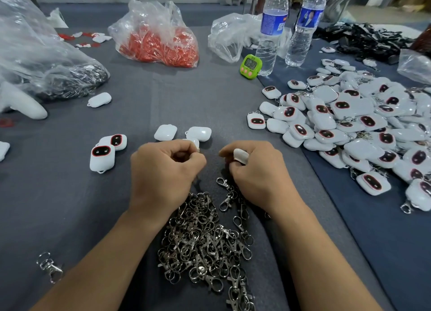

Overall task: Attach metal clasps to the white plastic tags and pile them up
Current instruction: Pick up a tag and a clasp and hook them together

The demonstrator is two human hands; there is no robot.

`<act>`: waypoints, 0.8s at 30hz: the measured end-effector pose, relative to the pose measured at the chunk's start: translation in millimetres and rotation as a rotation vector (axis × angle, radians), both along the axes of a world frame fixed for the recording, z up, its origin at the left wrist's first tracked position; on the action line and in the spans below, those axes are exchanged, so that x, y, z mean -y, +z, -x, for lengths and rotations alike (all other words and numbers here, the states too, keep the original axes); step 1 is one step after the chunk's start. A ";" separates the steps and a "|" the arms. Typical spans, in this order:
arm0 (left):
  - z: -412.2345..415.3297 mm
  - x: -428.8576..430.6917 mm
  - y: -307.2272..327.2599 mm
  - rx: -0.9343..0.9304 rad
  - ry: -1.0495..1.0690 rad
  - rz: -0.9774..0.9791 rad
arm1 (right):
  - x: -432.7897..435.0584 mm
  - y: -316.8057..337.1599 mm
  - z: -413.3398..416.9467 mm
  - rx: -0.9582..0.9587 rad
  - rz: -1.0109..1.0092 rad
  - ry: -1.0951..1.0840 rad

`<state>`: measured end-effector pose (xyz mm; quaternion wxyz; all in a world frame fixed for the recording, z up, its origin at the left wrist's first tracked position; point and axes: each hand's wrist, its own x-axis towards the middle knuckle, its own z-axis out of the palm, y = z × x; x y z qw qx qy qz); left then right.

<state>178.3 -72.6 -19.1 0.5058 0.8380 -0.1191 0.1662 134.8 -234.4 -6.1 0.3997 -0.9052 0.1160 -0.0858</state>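
Gripping one white tag (241, 156), the right hand (254, 170) has its fingers curled round it just above the desk (186, 96). Left hand (163, 168): fingers clenched, tips pinched together, a small metal glint at the forefinger; cannot tell what they hold. The hands are close but apart.

Heap of metal clasps (205, 240) lies between the forearms, touching both wrists. One stray clasp (50, 266) sits well apart, near left.

Loose tags: two face-up (108, 152) left of the left hand, two face-down (182, 132) just beyond the knuckles, one (99, 99) farther left. Pile of clasped tags (361, 128) spreads across the blue cloth (373, 240) on the right.

Containers:
- Clear bag (156, 37), far centre, holds red pieces.
- Clear bag (46, 61), far left, holds dark metal parts.
- Third clear bag (233, 35): contents unclear.
- Two water bottles (270, 30) stand upright, low water level.

Green timer (250, 67) stands beside the nearer bottle.

Open grey cloth runs from the loose tags to the bags. The blue cloth's edge passes diagonally just right of the right hand.
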 end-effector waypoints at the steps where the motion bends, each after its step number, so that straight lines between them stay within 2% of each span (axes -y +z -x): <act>1: -0.8 -0.1 0.1 0.031 0.017 -0.038 | 0.7 3.3 0.7 -0.038 0.009 0.062; 5: -6.0 0.7 -1.1 0.064 -0.001 -0.134 | 3.3 15.1 10.5 -0.252 -0.192 0.494; 7: -6.7 1.5 -1.8 0.080 -0.045 -0.196 | 4.9 15.2 12.3 -0.273 -0.348 0.559; 13: -8.3 3.0 -6.3 0.023 -0.151 -0.351 | 11.5 -0.9 -3.6 -0.078 -0.722 0.031; 14: -8.7 3.1 -6.0 0.016 -0.159 -0.366 | 11.1 -3.2 -5.2 -0.045 -0.705 -0.022; 20: -10.6 1.0 -7.7 -0.018 -0.202 -0.424 | 5.6 -10.6 -7.3 0.134 -0.209 -0.114; 24: -9.5 1.1 -6.3 -0.003 -0.204 -0.471 | -1.1 -13.7 -9.3 0.113 -0.236 -0.087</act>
